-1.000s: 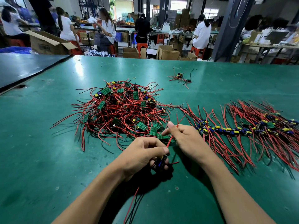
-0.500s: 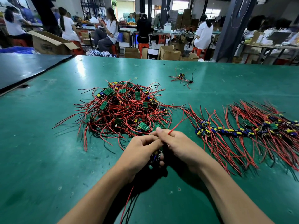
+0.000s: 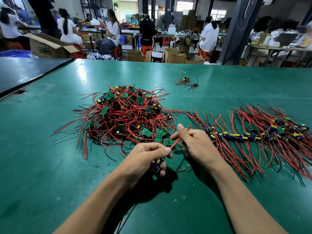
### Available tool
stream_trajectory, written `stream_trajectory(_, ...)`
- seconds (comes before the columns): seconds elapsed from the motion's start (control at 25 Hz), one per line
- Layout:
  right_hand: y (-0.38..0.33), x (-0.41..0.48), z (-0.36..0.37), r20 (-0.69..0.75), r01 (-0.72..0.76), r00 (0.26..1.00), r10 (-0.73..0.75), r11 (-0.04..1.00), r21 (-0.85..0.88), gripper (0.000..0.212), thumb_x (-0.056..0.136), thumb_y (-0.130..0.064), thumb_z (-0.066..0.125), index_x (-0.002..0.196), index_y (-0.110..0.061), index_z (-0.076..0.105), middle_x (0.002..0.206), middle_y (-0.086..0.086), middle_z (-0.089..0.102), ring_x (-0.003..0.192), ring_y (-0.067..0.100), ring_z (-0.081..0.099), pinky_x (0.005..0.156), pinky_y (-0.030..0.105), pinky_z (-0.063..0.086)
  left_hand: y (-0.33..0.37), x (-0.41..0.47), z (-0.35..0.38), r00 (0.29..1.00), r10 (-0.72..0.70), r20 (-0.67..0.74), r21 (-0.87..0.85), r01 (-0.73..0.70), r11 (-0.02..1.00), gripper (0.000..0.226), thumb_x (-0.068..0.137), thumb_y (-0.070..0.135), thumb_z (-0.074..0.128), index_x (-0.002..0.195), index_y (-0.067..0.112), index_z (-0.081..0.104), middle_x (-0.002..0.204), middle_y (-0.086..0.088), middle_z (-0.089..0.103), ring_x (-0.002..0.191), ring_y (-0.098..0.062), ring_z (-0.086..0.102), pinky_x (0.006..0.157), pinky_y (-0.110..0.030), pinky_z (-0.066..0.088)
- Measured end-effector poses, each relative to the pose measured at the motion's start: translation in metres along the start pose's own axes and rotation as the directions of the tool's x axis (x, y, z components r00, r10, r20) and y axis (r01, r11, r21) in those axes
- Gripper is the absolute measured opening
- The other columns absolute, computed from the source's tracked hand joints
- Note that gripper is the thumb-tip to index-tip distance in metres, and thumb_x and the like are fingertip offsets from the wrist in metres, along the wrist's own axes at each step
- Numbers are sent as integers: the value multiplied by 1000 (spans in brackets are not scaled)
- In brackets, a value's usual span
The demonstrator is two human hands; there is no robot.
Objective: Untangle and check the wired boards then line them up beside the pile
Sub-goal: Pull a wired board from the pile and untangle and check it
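Note:
A tangled pile (image 3: 128, 115) of small green boards with red and black wires lies on the green table (image 3: 42, 157). To its right runs a row of lined-up boards (image 3: 253, 135), their wires fanned out towards me. My left hand (image 3: 145, 159) grips one wired board (image 3: 158, 164) in its curled fingers, just in front of the pile. My right hand (image 3: 194, 142) pinches that board's red wire (image 3: 175, 142), drawn taut between both hands. Black wires hang down under my left wrist.
A small separate cluster of wired boards (image 3: 186, 81) lies farther back on the table. A black mat (image 3: 25, 73) covers the table at far left. Beyond the far edge stand cardboard boxes (image 3: 173, 56) and several seated people at other benches.
My hands have drawn apart from where they met: the right hand has slid up and right along the red wire. The left hand still holds the same board.

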State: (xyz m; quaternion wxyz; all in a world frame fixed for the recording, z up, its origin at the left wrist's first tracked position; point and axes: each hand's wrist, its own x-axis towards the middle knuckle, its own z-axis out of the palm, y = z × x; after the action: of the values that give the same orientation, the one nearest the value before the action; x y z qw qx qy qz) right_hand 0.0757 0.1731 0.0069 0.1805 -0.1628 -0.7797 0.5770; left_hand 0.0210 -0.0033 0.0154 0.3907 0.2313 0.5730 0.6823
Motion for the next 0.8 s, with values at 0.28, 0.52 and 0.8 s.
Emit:
stream_trajectory(0.28,-16,-1,5,154,-346,926,345,610,713,66,104,-46,43,52,-15,69,59,-3,39,33,5,22,32,17,18,2,-2,2,999,-16,50,19,15,1000,16,84,18,66,78,2,66,53,-7,54,43,-13,53,45,-21,46)
stream_trajectory(0.52,-25,-7,3,270,-376,925,267,546,749,49,93,-50,52,74,-14,79,62,-7,35,36,3,23,34,15,19,-3,2,-1,999,-8,-51,-26,7,1000,16,82,21,69,78,6,69,55,-11,56,46,-19,54,48,-24,49)
stream_trajectory(0.8,-12,-15,31,181,-214,968,175,950,226,49,99,-55,51,89,-16,78,51,3,58,39,11,52,43,21,42,-8,6,0,994,8,-109,-60,-15,998,15,90,16,65,80,5,66,62,-9,61,47,-19,54,48,-24,49)
